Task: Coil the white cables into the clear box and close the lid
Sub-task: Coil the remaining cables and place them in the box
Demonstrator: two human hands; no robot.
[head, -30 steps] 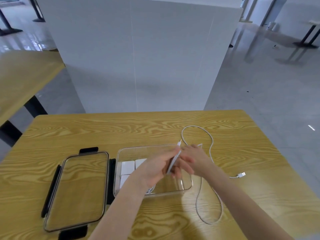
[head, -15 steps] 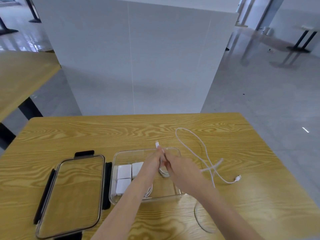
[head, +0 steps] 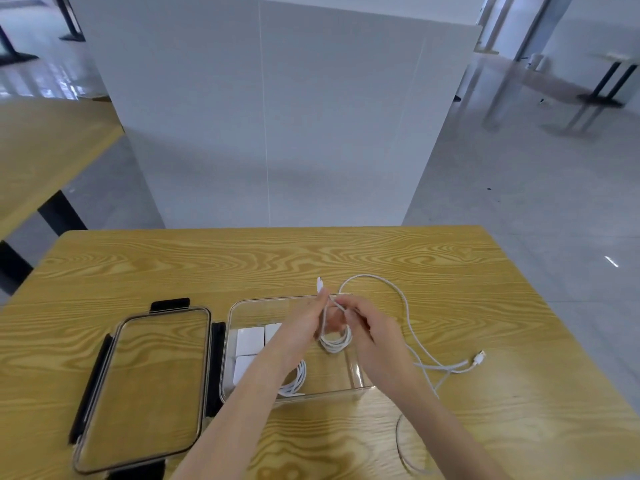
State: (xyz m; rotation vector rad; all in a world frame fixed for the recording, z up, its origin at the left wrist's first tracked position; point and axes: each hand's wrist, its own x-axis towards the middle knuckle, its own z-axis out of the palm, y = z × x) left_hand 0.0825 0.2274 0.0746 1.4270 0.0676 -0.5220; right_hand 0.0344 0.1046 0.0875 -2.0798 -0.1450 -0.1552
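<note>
Table (head: 138,271): wood-grain top, we work at its near-centre; box, lid & cable all on or just above it.
Lid (head: 142,386): clear w/ black clips, lies flat just left of the box, off it; closing not yet done.
Clear box (head: 360,384): open. Inside: white adapter blocks (head: 250,341) at the left end, one coiled white cable (head: 294,381) beside them near the front wall. Right half bare as far as we see.
White cable (head: 405,303): the one we're coiling. Small coil (head: 335,341) hangs under our hands, above the box's right half. Rest is loose: one loop arcs over the table beyond the box, the tail runs right to the USB plug (head: 479,357), another loop lies by the near edge.
Left hand (head: 304,327): fingers pinched on the cable just below its upper plug (head: 319,282), which sticks up.
Right hand (head: 367,332): fingers curled round the strand, just beside the coil, touching the left hand's fingertips.
Risk 1: loose strands cross near the USB plug; we judge they could snag or knot as we pull more in.
Risk 2: the coil is held only by a pinch, so turns may spring open if the grip slackens.
Risk 3: a sloppy coil could sit over the rim & stop the lid seating.
Risk 4: the near loop may slip off the table edge & drag.
</note>
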